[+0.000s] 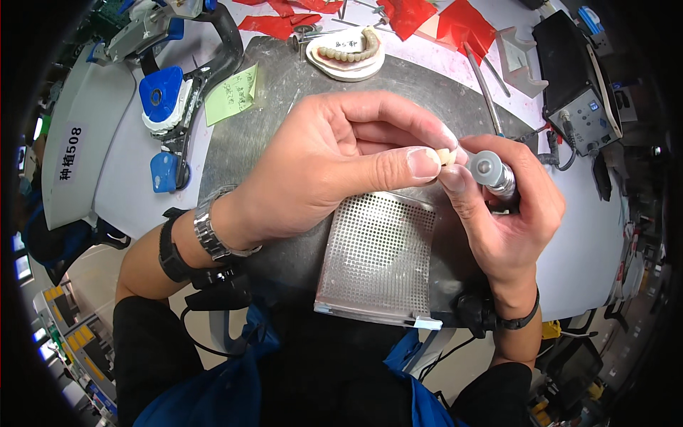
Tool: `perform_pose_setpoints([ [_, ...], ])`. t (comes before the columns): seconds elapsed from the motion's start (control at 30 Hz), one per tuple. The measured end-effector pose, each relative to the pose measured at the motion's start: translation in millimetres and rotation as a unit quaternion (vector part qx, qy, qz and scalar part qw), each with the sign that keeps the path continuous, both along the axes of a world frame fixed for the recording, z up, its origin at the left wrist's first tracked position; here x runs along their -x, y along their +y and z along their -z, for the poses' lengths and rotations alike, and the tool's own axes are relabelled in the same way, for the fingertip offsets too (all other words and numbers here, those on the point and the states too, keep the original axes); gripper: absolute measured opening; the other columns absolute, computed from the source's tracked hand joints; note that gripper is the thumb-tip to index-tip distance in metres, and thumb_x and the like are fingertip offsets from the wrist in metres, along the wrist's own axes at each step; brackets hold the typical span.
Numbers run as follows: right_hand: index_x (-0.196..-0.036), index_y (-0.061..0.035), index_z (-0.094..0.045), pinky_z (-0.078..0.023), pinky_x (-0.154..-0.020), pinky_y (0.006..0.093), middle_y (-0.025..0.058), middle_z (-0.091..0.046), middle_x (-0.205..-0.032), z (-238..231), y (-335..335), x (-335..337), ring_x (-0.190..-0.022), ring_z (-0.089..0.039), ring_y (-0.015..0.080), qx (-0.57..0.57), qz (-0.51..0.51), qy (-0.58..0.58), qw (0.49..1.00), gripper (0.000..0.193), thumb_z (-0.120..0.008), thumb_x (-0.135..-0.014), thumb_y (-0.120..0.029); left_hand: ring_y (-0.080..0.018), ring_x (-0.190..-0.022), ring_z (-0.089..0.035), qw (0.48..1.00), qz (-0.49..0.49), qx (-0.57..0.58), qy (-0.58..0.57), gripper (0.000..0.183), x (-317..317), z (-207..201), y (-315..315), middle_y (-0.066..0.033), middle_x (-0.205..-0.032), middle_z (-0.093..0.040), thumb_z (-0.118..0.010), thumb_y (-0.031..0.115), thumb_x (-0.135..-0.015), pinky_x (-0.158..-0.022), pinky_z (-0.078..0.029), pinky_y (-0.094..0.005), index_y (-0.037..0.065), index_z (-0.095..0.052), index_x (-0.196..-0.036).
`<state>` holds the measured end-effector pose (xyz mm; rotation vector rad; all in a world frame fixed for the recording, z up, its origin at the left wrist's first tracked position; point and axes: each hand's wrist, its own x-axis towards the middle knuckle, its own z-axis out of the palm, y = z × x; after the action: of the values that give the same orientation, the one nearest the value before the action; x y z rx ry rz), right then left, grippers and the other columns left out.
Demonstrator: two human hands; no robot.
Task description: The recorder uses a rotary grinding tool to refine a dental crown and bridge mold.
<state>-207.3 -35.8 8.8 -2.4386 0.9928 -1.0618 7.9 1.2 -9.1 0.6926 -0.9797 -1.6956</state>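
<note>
Between the thumb and index finger of my left hand (pixel 320 160), a small cream-coloured dental crown (pixel 446 156) is pinched. My right hand (pixel 523 210) is wrapped round a metal rotary handpiece (pixel 502 183), whose grey round end faces up. The right thumb tip lies right beside the crown; whether it touches is hard to tell. Any bur on the handpiece is hidden by the fingers. Below both hands sits a perforated metal grille (pixel 377 249) at the near edge of the grey bench plate (pixel 274 85).
Beyond my hands stands a plaster dental model (pixel 346 67) with a row of teeth. At the left are a blue-and-white articulator (pixel 162 96) and a green note (pixel 233 94). Red sheets (pixel 466 30), metal tools (pixel 484 89) and a black control box (pixel 580 82) lie toward the back and right.
</note>
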Motion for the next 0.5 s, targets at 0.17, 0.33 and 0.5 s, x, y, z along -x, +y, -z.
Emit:
perform_pose_setpoints([
  [0.17,-0.107,0.0016,-0.07,-0.045,-0.058,0.023,0.0088,-0.071,-0.09,1.0,-2.3,1.3,-0.069,-0.062,0.013,0.037,-0.006,0.034,0.999,0.032,-0.082,-0.079,-0.01,-0.02,-0.108,-0.068,1.0,-0.012,-0.004,-0.028,0.027,-2.5,-3.2,0.3,-0.0162,-0.117,-0.066,-0.066,-0.005,-0.091,-0.096,-0.056,-0.0312,-0.004,-0.058,-0.117],
  [0.33,-0.109,0.0027,-0.069,-0.051,-0.065,0.0263,0.0138,-0.073,-0.097,-2.9,0.1,3.4,-0.078,-0.069,0.0198,0.01,-0.006,0.085,0.996,0.036,-0.081,-0.077,-0.008,-0.0195,-0.106,-0.069,0.999,-0.035,0.019,-0.032,0.026,-0.3,-0.3,0.4,-0.0154,-0.112,-0.068,-0.069,-0.007,-0.089,-0.094,-0.057,-0.0308,-0.003,-0.06,-0.113],
  [0.5,-0.109,0.0029,-0.069,-0.053,-0.07,0.0296,0.0147,-0.073,-0.098,-2.6,-0.3,3.0,-0.08,-0.07,0.0231,0.009,-0.002,0.101,0.995,0.036,-0.08,-0.076,-0.007,-0.0186,-0.101,-0.07,0.997,-0.041,0.055,-0.04,0.024,-2.0,2.2,1.7,-0.0146,-0.108,-0.069,-0.07,-0.008,-0.087,-0.093,-0.057,-0.031,-0.003,-0.063,-0.11],
])
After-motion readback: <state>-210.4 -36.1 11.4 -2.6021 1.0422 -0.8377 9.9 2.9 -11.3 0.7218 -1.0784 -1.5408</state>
